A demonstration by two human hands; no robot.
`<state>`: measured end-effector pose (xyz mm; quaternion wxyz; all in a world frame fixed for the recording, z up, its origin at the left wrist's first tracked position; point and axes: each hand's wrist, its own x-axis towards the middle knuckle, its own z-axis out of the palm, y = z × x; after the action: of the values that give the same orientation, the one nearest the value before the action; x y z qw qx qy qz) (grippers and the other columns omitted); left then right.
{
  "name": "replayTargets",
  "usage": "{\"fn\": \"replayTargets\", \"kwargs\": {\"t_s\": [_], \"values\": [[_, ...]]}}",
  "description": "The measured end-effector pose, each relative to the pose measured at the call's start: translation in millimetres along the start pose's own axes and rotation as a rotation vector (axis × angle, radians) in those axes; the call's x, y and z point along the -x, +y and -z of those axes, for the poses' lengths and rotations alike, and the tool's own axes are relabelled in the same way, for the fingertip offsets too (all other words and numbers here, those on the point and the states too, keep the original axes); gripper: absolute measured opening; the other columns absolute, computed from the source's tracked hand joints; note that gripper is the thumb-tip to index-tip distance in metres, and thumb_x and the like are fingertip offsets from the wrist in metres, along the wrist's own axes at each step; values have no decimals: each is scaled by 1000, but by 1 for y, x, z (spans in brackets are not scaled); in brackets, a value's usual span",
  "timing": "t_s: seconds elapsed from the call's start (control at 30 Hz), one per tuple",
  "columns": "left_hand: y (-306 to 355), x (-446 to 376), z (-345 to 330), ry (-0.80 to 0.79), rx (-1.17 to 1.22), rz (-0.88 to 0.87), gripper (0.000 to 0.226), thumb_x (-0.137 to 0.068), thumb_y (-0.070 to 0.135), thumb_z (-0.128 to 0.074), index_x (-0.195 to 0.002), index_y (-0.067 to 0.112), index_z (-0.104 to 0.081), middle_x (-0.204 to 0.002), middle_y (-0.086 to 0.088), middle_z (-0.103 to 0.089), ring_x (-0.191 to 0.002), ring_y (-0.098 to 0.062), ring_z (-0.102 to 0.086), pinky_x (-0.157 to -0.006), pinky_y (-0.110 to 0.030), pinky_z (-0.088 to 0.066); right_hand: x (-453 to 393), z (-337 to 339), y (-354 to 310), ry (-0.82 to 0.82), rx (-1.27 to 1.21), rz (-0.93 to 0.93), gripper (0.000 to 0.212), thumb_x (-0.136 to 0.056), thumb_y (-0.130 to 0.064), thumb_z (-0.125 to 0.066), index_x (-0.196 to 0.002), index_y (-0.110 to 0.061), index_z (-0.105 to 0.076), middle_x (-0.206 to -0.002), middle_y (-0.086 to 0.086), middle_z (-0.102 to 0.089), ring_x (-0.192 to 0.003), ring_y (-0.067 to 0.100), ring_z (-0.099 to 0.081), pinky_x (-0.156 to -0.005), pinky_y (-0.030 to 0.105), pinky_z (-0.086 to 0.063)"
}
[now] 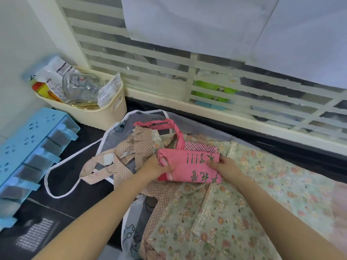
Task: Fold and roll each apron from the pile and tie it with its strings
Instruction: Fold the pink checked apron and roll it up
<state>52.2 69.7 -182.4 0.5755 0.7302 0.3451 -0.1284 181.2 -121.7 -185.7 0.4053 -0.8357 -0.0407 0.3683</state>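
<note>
A pink checked apron (189, 167) with green lettering lies folded into a short thick bundle on top of the pile. Its pink strap (163, 124) loops away toward the window. My left hand (156, 166) grips the bundle's left end, thumb over the fold. At the right end my right hand (224, 165) holds it, fingers curled over the edge. Under it lie a green floral apron (244, 203), a tan dotted apron (122, 158) with tangled strings, and a grey printed apron (120, 126) with white piping.
A cream basket (105, 113) with a glass jar and packets stands at the back left. A blue drawer organiser (28, 147) lies along the left edge of the dark counter (62, 205). A slatted window frame (187, 102) runs behind the pile.
</note>
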Motion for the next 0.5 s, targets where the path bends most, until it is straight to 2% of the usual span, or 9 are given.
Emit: {"fn": "replayTargets", "kwargs": {"t_s": [0.1, 0.2, 0.23, 0.27, 0.33, 0.37, 0.4, 0.47, 0.5], "values": [[-4, -4, 5, 82, -205, -39, 59, -86, 31, -66, -134, 10, -40, -133, -9, -51, -120, -26, -50, -98, -35, -42, -2, 2, 5, 21, -40, 10, 33, -84, -23, -69, -109, -8, -54, -111, 10, -65, -96, 27, -65, -91, 45, -52], [5, 4, 4, 367, -795, -291, 60, -90, 42, -54, -136, 10, -31, -136, -11, -38, -125, -28, -39, -99, -36, -37, 2, 0, 5, 134, 152, 91, 41, -83, -28, -70, -108, -10, -43, -102, 6, -61, -85, 23, -63, -76, 40, -56], [9, 7, 1, 363, -955, -407, 64, -91, 46, -49, -140, 12, -27, -142, -10, -31, -131, -28, -31, -106, -37, -31, 4, -1, 4, 219, 334, 186, 42, -84, -28, -70, -111, -11, -43, -104, 6, -58, -85, 23, -62, -71, 37, -55], [12, 9, -2, 268, -1067, -499, 69, -92, 51, -45, -145, 15, -21, -150, -9, -22, -138, -27, -20, -112, -41, -22, 6, -4, 4, 317, 535, 327, 44, -83, -27, -69, -116, -10, -45, -110, 7, -54, -90, 22, -59, -70, 34, -55], [13, 10, -10, -17, -1238, -586, 80, -90, 60, -39, -151, 20, -7, -158, -7, -1, -145, -25, 1, -116, -52, -3, 9, -7, 1, 410, 819, 680, 47, -79, -25, -70, -120, -10, -53, -119, 8, -49, -104, 25, -55, -79, 36, -54], [12, 9, -14, -105, -1341, -589, 84, -89, 64, -36, -151, 20, -2, -159, -9, 5, -145, -26, 7, -115, -56, 4, 11, -7, -1, 313, 913, 783, 48, -79, -31, -68, -120, -11, -55, -122, 7, -49, -110, 25, -51, -88, 41, -50], [9, 8, -18, -138, -1428, -575, 86, -89, 66, -35, -151, 18, 0, -158, -11, 8, -145, -27, 9, -113, -58, 8, 14, -9, -3, 146, 998, 798, 54, -81, -43, -62, -125, -13, -52, -127, 6, -46, -117, 25, -45, -99, 44, -42], [8, 7, -25, -97, -1505, -548, 86, -91, 63, -34, -151, 14, 2, -158, -14, 7, -145, -30, 7, -110, -58, 11, 19, -13, -2, -115, 1178, 684, 78, -80, -67, -43, -140, -17, -36, -141, 4, -33, -130, 24, -30, -112, 44, -23], [10, 7, -28, -74, -1506, -546, 83, -92, 59, -35, -151, 12, 1, -158, -15, 4, -145, -31, 5, -111, -57, 11, 19, -12, -1, -138, 1245, 656, 85, -79, -69, -39, -145, -17, -27, -147, 4, -25, -135, 25, -23, -114, 45, -17]]}}
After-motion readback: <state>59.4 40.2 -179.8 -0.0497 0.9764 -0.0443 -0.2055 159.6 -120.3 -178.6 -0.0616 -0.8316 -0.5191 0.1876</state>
